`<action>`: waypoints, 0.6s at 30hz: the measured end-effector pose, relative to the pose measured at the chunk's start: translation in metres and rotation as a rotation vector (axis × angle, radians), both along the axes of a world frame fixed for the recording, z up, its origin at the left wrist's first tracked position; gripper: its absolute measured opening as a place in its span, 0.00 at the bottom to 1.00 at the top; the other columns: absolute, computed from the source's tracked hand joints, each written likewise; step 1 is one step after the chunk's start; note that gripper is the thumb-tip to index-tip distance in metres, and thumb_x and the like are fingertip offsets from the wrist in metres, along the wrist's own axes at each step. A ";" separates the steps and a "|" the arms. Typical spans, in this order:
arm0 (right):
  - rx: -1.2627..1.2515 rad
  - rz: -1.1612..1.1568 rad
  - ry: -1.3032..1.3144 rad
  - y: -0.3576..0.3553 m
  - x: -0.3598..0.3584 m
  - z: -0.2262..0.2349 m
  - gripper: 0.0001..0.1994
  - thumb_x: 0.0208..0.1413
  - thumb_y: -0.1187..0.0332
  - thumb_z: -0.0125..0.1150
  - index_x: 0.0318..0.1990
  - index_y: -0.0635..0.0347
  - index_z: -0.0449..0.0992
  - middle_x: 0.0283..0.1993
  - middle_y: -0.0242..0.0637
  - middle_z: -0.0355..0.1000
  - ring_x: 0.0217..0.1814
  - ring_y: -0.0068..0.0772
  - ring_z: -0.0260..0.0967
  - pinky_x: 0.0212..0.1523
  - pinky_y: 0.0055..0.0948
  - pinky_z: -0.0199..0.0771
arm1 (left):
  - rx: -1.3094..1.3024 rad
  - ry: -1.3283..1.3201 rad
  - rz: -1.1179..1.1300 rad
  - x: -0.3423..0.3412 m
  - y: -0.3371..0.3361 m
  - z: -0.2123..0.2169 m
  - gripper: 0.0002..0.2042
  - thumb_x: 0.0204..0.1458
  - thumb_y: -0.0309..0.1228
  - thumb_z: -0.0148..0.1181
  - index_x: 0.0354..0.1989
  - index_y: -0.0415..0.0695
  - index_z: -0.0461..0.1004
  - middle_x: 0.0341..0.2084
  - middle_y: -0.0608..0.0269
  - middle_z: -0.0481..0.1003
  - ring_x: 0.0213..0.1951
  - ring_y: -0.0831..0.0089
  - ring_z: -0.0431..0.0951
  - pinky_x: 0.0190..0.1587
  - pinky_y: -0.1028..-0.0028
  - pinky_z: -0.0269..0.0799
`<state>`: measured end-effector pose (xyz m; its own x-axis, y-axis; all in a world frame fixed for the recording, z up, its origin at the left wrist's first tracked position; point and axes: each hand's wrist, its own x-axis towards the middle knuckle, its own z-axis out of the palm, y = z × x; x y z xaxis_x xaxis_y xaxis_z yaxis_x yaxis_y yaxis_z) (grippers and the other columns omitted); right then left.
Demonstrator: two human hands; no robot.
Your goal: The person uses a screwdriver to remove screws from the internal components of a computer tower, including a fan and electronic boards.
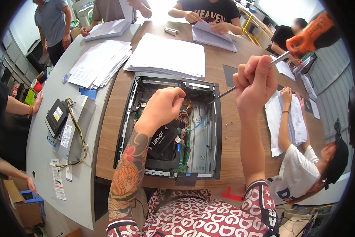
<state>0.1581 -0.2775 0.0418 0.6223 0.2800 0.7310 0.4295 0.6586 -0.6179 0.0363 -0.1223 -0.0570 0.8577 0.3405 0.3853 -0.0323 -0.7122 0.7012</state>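
Note:
An opened desktop computer case [217, 150] lies on the wooden table before me. My left hand [163, 104] reaches over its upper middle with fingers curled together; whatever they hold, if anything, is hidden. My right hand [256, 81] grips a screwdriver [311, 35] by its shaft. The orange and black handle points up to the right, and the tip slants down to the case's right edge. Inside the case, a black solid-state drive [161, 139] sits below my left wrist, beside thin coloured wires [184, 114] and a green circuit board [184, 158].
Small screws [226, 125] lie right of the case. A paper stack [167, 55] stands behind it. On the grey table at left are a metal power supply [77, 130] with cables and a black drive [57, 115]. Several people handle papers around the tables.

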 end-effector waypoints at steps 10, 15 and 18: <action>-0.050 -0.013 0.026 0.000 0.001 -0.002 0.21 0.69 0.55 0.47 0.26 0.60 0.65 0.19 0.24 0.56 0.15 0.11 0.45 0.16 0.18 0.42 | 0.029 0.042 -0.023 0.003 -0.004 -0.006 0.08 0.53 0.24 0.58 0.40 0.36 0.78 0.28 0.54 0.78 0.29 0.66 0.79 0.37 0.70 0.74; -0.222 -0.035 0.006 0.004 0.000 -0.028 0.21 0.70 0.57 0.47 0.25 0.59 0.66 0.17 0.22 0.57 0.17 0.09 0.50 0.16 0.17 0.47 | 0.038 0.051 -0.020 0.002 -0.003 -0.003 0.07 0.52 0.25 0.58 0.38 0.36 0.78 0.28 0.54 0.77 0.30 0.65 0.78 0.36 0.69 0.74; -0.277 -0.047 -0.011 0.005 0.001 -0.041 0.20 0.69 0.58 0.48 0.25 0.59 0.66 0.18 0.22 0.58 0.17 0.09 0.51 0.17 0.16 0.48 | 0.055 0.053 -0.016 0.002 -0.002 -0.005 0.07 0.53 0.25 0.58 0.37 0.36 0.78 0.28 0.54 0.77 0.30 0.64 0.79 0.37 0.68 0.74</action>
<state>0.1586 -0.2726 0.0011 0.6317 0.4412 0.6374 0.4631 0.4446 -0.7667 0.0388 -0.1245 -0.0625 0.8826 0.3064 0.3566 -0.0076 -0.7491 0.6624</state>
